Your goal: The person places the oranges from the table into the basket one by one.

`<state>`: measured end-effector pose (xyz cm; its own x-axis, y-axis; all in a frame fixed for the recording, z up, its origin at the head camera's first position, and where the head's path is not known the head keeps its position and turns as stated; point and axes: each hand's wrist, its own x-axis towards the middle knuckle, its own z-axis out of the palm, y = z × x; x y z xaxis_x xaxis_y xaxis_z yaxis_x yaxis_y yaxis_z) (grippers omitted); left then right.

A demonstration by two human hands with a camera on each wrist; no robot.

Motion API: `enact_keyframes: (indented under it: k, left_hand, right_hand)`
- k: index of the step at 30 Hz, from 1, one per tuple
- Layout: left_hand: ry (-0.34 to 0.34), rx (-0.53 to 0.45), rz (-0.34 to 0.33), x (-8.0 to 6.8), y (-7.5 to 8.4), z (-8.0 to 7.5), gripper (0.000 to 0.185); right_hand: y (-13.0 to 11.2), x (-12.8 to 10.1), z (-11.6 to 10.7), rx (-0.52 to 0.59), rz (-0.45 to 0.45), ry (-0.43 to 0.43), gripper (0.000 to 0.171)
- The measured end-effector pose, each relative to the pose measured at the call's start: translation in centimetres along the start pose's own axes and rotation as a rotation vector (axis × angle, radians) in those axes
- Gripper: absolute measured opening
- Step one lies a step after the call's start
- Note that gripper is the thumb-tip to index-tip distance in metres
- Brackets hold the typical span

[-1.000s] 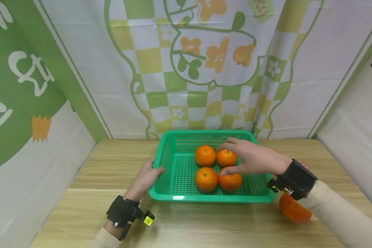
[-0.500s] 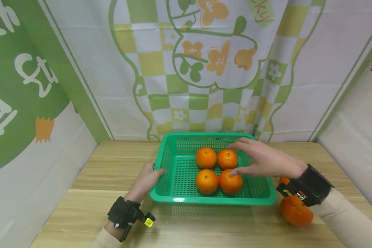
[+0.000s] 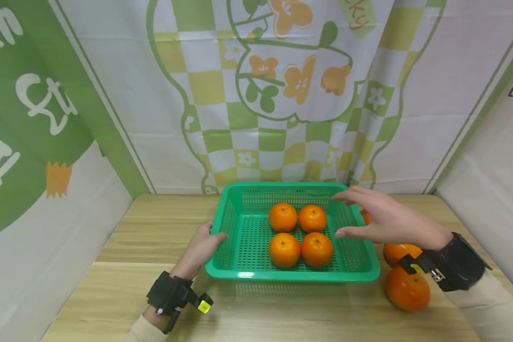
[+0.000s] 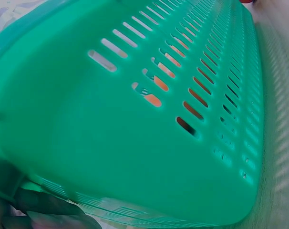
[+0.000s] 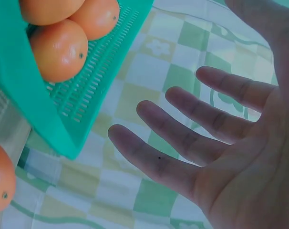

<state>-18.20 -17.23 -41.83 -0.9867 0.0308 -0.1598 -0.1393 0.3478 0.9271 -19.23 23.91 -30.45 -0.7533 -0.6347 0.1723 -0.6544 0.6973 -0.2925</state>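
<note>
Oranges (image 3: 284, 250): four inside the green basket (image 3: 292, 274), more on the surface (image 3: 111, 294) to its right. Pinching the basket's left rim with the left hand (image 3: 202, 247); holding the right hand (image 3: 382, 217) empty, fingers spread. Might send outer oranges (image 3: 407, 289) rolling by brushing them with that wrist.

Green plastic basket (image 3: 299, 274): rectangular, slotted, standing upright. Inside, right of the basket's middle, four glossy oranges (image 3: 284, 251) sit two by two, stem ends upward. Just beyond the basket's right end lie loose oranges (image 3: 407, 290), partly hidden.
</note>
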Motion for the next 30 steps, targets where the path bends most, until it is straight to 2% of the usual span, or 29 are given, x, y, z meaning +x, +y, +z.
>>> enact_keyframes:
  k: [13, 26, 30]
  left_hand:
    - [0.007, -0.010, -0.014, 0.1, 0.0, 0.1, 0.052]
    - [0.005, -0.005, -0.015, 0.0, 0.0, 0.0, 0.053]
    - [0.004, -0.006, -0.015, 0.0, 0.0, -0.1, 0.052]
  right_hand:
    - [1.7, -2.0, -1.2, 0.018, 0.011, 0.111, 0.062]
    - [4.5, -3.9, -1.3, -0.014, 0.132, 0.108, 0.057]
    - [5.3, -4.7, -1.0, -0.040, 0.145, 0.117, 0.056]
